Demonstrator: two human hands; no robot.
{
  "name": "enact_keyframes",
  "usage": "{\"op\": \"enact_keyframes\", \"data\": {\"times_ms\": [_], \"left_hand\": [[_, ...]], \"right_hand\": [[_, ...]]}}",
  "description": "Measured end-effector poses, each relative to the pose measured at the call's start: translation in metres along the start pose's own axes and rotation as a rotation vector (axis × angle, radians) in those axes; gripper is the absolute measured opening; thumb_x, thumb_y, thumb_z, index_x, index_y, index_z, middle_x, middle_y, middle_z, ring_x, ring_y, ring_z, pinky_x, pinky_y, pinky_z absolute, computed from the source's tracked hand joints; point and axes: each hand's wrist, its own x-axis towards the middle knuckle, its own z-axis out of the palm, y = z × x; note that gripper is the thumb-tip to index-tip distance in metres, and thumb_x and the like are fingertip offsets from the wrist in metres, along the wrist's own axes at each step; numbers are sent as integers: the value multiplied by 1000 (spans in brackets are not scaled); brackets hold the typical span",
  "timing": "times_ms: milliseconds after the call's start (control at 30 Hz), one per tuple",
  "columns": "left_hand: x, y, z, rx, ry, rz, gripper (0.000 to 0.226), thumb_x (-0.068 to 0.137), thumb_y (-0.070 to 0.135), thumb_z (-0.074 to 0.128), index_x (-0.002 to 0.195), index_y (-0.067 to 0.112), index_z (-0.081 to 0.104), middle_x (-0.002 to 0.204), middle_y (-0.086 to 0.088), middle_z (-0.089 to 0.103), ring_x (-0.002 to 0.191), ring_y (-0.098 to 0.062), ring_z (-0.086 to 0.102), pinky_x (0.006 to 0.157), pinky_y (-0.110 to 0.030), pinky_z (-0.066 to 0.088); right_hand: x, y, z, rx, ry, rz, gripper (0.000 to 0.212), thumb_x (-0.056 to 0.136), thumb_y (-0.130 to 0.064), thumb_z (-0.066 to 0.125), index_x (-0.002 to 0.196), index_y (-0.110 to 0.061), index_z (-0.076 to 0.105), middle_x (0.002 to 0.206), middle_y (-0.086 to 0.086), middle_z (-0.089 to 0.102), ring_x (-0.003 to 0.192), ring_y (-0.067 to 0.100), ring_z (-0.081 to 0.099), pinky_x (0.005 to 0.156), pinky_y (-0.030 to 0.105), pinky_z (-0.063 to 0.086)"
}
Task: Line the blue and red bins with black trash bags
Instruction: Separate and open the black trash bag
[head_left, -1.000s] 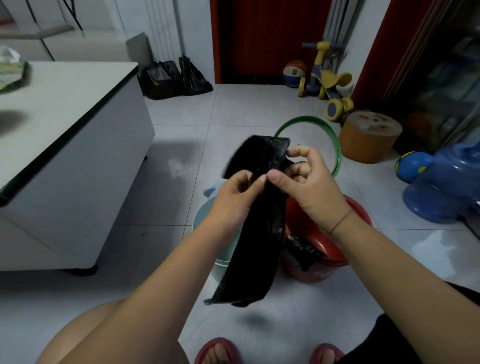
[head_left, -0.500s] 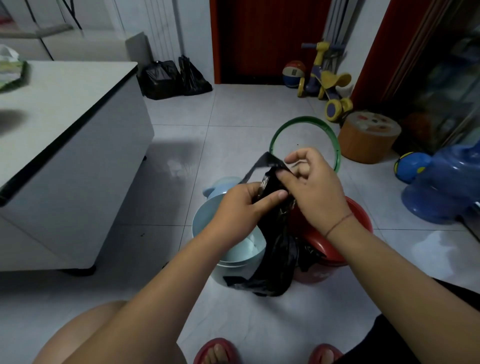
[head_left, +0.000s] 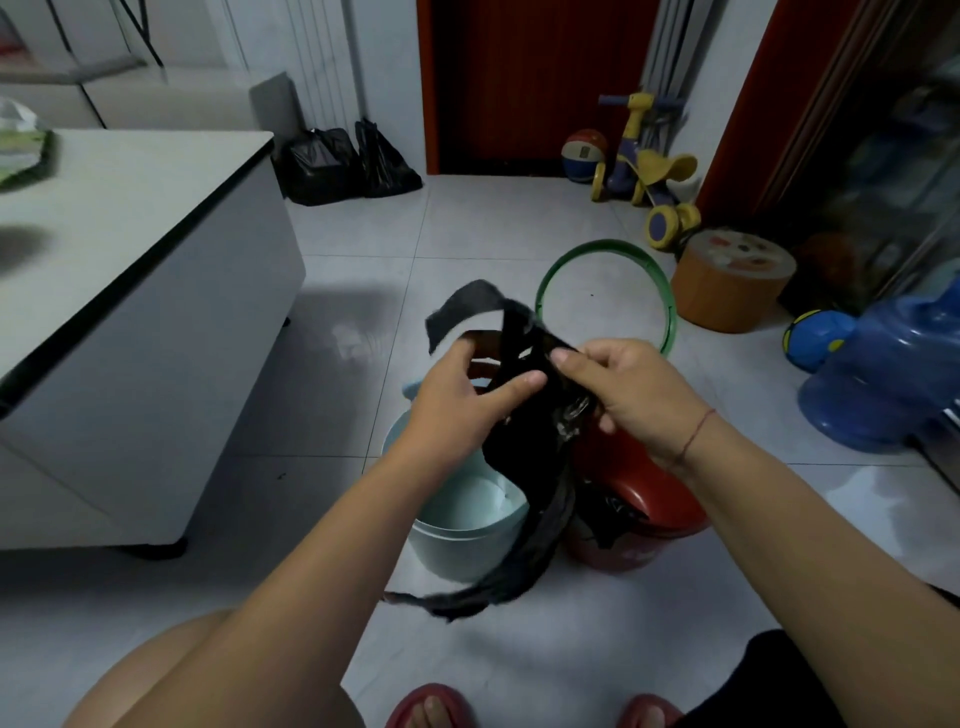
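A crumpled black trash bag (head_left: 524, 467) hangs between my hands above the two bins. My left hand (head_left: 457, 400) pinches its upper part with thumb and fingers, and my right hand (head_left: 634, 395) grips it just to the right; a handle loop sticks up behind them. The pale blue bin (head_left: 457, 530) stands on the floor below my left hand, its inside bare and light. Beside it on the right is the red bin (head_left: 660, 499), with some black plastic lying in it. The bag's tail trails over the floor in front of the bins.
A white low table (head_left: 135, 291) fills the left side. A green hoop (head_left: 608, 291), an orange stool (head_left: 732, 280), a large blue water jug (head_left: 893, 374) and toys lie behind and right. Two full black bags (head_left: 348, 163) sit by the far wall. My sandalled feet are at the bottom edge.
The bag was a flat folded strip held up; my hands have worked it loose, and it now hangs crumpled with a handle loop pulled open at the top.
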Motion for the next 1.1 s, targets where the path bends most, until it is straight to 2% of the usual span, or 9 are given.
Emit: {"op": "enact_keyframes", "data": {"times_ms": [167,333,467,533,633,733,867,967,1100], "left_hand": [[-1,1,4,-39,54,13,11,82,28,71,92,31,67,88,16,72,85,4,67,75,-9,48],[0,1,-5,-273,24,-127,26,74,34,75,98,26,70,94,8,75,93,-7,69,84,-21,51],[1,5,-14,-516,-81,-197,21,70,27,70,82,13,61,61,5,64,56,-9,62,55,-20,51],[2,9,-16,-613,-82,-217,32,76,27,66,98,4,61,73,-3,67,65,-13,63,68,-26,56],[1,13,-18,-610,-24,-241,52,82,31,61,120,-4,57,115,-24,63,100,-31,60,100,-43,47],[1,10,-17,-543,-34,-252,38,85,32,61,109,3,63,92,-14,67,86,-25,64,84,-35,55],[-2,7,-12,-465,-150,-246,21,79,35,65,82,16,69,75,-2,65,71,-17,62,68,-28,55],[-4,7,-13,-473,-198,-251,28,80,45,62,66,20,59,67,3,60,57,-11,59,56,-23,50],[-1,6,-19,-462,-152,-239,35,79,53,59,61,24,54,71,6,65,58,-11,60,55,-23,48]], "right_hand": [[-4,-2,2,94,-157,38,26,94,-20,52,73,-12,63,44,-7,56,29,4,38,32,15,29],[-2,-1,-7,290,-187,59,30,95,-26,48,74,-12,65,48,-4,57,30,2,41,29,12,26],[8,2,-22,469,-30,135,31,97,-26,46,74,-12,62,49,-3,58,33,3,44,27,12,24],[11,5,-26,503,10,198,28,96,-27,48,76,-13,61,55,-1,62,41,6,52,33,14,34],[14,13,-25,468,20,259,20,93,-25,53,88,-9,63,78,9,65,68,20,60,64,30,50],[13,14,-19,386,-30,154,20,82,-30,64,89,-12,62,82,6,65,73,16,62,68,25,50],[15,21,-10,323,-37,134,47,67,-37,72,107,-13,65,91,0,71,81,6,66,76,20,50],[15,25,-8,344,16,134,7,81,-17,69,77,-15,74,71,-2,73,64,6,66,65,19,52],[18,24,-15,424,106,67,23,85,-12,63,64,-16,71,61,-5,70,56,4,63,56,15,51]]}}
